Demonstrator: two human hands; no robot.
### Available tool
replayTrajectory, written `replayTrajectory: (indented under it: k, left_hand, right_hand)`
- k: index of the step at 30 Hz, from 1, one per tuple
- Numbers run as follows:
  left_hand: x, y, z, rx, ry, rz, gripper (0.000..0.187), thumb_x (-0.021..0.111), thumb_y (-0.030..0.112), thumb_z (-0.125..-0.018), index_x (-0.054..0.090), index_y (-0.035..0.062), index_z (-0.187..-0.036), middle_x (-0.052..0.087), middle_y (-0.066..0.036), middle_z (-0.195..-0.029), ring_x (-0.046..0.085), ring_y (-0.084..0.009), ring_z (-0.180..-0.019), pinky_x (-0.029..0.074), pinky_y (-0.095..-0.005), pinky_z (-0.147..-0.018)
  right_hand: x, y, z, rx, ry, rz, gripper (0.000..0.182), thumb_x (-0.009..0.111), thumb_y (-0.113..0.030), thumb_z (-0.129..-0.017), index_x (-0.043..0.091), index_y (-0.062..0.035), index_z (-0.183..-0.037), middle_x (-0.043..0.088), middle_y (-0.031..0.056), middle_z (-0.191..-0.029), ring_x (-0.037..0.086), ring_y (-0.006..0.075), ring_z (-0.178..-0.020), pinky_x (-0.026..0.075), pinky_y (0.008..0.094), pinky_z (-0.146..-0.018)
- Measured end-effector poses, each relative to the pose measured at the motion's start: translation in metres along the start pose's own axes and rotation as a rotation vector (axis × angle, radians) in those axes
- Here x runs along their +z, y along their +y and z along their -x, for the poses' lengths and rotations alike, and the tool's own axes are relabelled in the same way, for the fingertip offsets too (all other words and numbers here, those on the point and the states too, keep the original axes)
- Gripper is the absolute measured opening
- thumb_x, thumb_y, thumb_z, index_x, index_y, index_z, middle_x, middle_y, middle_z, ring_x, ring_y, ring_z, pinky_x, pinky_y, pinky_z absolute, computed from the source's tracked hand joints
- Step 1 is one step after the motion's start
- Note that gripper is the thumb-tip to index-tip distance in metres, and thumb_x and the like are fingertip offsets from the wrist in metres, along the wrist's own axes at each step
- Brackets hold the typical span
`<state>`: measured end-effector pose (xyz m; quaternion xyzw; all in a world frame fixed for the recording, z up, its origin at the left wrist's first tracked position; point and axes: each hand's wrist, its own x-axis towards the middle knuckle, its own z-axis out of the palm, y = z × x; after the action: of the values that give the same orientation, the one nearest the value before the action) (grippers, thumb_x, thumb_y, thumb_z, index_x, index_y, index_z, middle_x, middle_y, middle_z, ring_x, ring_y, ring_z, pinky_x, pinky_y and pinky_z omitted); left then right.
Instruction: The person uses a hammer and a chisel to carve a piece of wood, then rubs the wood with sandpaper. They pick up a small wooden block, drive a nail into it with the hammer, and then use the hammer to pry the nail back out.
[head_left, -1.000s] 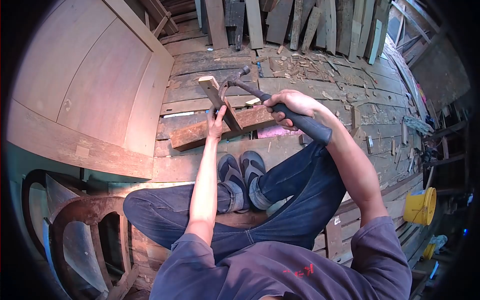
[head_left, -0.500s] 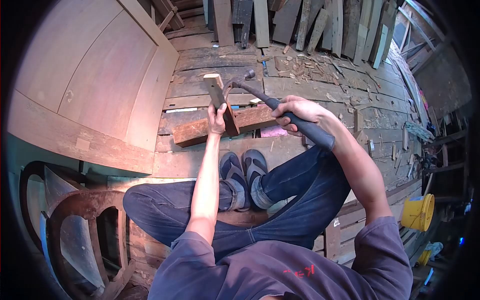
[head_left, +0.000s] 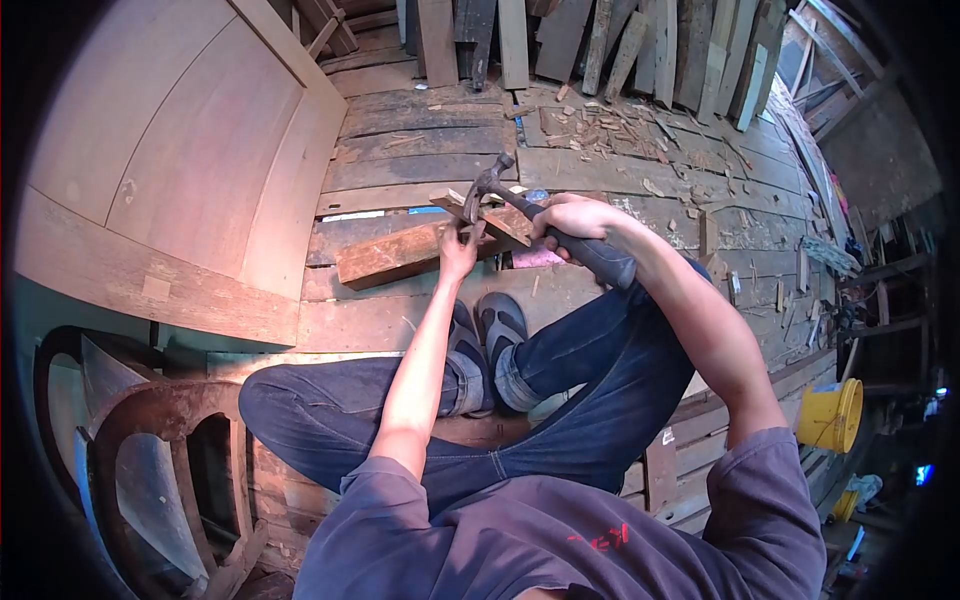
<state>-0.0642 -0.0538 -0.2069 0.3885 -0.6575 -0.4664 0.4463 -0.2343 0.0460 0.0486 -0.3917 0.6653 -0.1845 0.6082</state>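
My right hand [head_left: 580, 222] is wrapped round the dark handle of a claw hammer [head_left: 600, 260]. The hammer's head points up and away from me, its claw curving down against a short wood piece [head_left: 507, 226]. That piece lies slanted across a thick reddish-brown timber block [head_left: 390, 256] on the floor. My left hand [head_left: 459, 252] is closed at the near edge of the wood piece, right beside the claw. Its fingertips are partly hidden, and any nail there is too small to make out.
A large wooden panel [head_left: 215, 140] stands at the left, with a curved wooden frame [head_left: 165, 405] below it. Boards [head_left: 560, 45] lean at the back. Wood chips [head_left: 610, 130] litter the plank floor. A yellow bucket [head_left: 830, 415] is at the right.
The wood piece was upright and has tipped down to the right over the block. The hammer has shifted left and lower in my right hand; my left hand has moved slightly right.
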Motion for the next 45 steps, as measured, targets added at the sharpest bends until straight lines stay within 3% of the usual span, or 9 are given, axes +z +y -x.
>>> replayTrajectory:
  k: [3,7,11,24,28,32,33,38,45]
  left_hand:
    - [0.000,-0.006,0.003,0.048,0.226,-0.161,0.089,0.085,0.025,-0.072,0.034,-0.0024,-0.139,0.055,-0.021,-0.117,0.058,-0.0317,-0.103,0.047,-0.0408,-0.087]
    - [-0.027,0.029,0.000,0.345,0.309,-0.343,0.086,0.083,0.011,-0.060,0.042,0.0046,-0.135,0.053,-0.018,-0.118,0.050,-0.0367,-0.109,0.044,-0.0454,-0.092]
    - [-0.039,0.025,0.007,0.346,0.181,-0.689,0.060,0.083,0.024,-0.062,0.057,0.0061,-0.114,0.059,-0.012,-0.111,0.053,-0.0339,-0.103,0.040,-0.0453,-0.093]
    - [-0.034,-0.002,0.017,0.223,-0.080,-1.059,0.063,0.077,0.040,-0.073,0.056,-0.0001,-0.117,0.050,-0.014,-0.125,0.044,-0.0366,-0.112,0.033,-0.0529,-0.099]
    - [-0.036,-0.006,0.013,0.201,-0.064,-1.095,0.066,0.072,0.048,-0.077,0.056,-0.0010,-0.117,0.050,-0.015,-0.126,0.043,-0.0378,-0.112,0.033,-0.0556,-0.097]
    - [-0.033,-0.022,0.020,0.227,0.069,-1.044,0.071,0.066,0.058,-0.079,0.057,-0.0017,-0.117,0.052,-0.017,-0.127,0.044,-0.0394,-0.112,0.031,-0.0600,-0.096]
    - [-0.033,-0.021,0.020,0.189,0.054,-1.035,0.072,0.065,0.058,-0.079,0.057,-0.0017,-0.118,0.053,-0.017,-0.126,0.044,-0.0398,-0.112,0.031,-0.0608,-0.096]
    - [-0.037,-0.020,0.025,0.084,0.017,-1.007,0.074,0.065,0.059,-0.079,0.055,-0.0011,-0.121,0.057,-0.018,-0.121,0.043,-0.0410,-0.114,0.029,-0.0624,-0.097]
    - [-0.045,-0.035,0.032,0.110,0.001,-1.066,0.070,0.066,0.052,-0.080,0.052,-0.0024,-0.122,0.049,-0.021,-0.129,0.042,-0.0395,-0.118,0.032,-0.0590,-0.097]
  right_hand:
    - [0.003,0.002,-0.009,0.035,-0.002,0.010,0.015,0.059,-0.013,-0.084,0.055,0.0002,-0.089,0.057,0.0055,-0.065,0.056,0.0139,-0.047,0.046,0.0314,-0.040]
    - [0.010,0.001,-0.011,0.049,-0.013,0.070,0.014,0.057,-0.011,-0.083,0.056,-0.0004,-0.092,0.058,0.0068,-0.065,0.056,0.0149,-0.048,0.046,0.0325,-0.041]
    - [0.011,0.008,-0.029,0.061,-0.114,-0.025,0.013,0.055,-0.011,-0.081,0.056,-0.0005,-0.089,0.058,0.0082,-0.065,0.056,0.0168,-0.049,0.046,0.0334,-0.041]
    - [0.011,0.011,-0.062,-0.041,-0.195,-0.050,0.027,0.056,-0.012,-0.077,0.057,0.0003,-0.101,0.058,0.0130,-0.073,0.058,0.0224,-0.055,0.052,0.0347,-0.051]
    - [0.006,-0.016,-0.019,-0.015,-0.254,-0.434,0.028,0.059,-0.031,-0.083,0.061,-0.0047,-0.095,0.059,0.0103,-0.076,0.061,0.0210,-0.070,0.053,0.0368,-0.053]
    - [0.015,-0.023,-0.023,-0.221,-0.181,-0.506,0.066,0.048,-0.071,-0.082,0.061,-0.0075,-0.091,0.061,0.0084,-0.078,0.057,0.0216,-0.069,0.045,0.0389,-0.060]
    - [0.014,-0.025,-0.027,-0.224,-0.147,-0.383,0.078,0.035,-0.081,-0.082,0.062,-0.0091,-0.099,0.065,0.0100,-0.099,0.055,0.0188,-0.082,0.044,0.0329,-0.063]
    - [0.040,-0.032,-0.040,-0.226,0.058,0.107,0.066,0.043,-0.074,-0.085,0.063,-0.0123,-0.099,0.059,0.0055,-0.098,0.050,0.0182,-0.090,0.039,0.0326,-0.076]
    - [0.047,-0.022,-0.039,-0.156,-0.052,-0.392,0.028,0.047,-0.027,-0.089,0.056,-0.0012,-0.094,0.054,0.0115,-0.080,0.062,0.0240,-0.063,0.055,0.0388,-0.059]
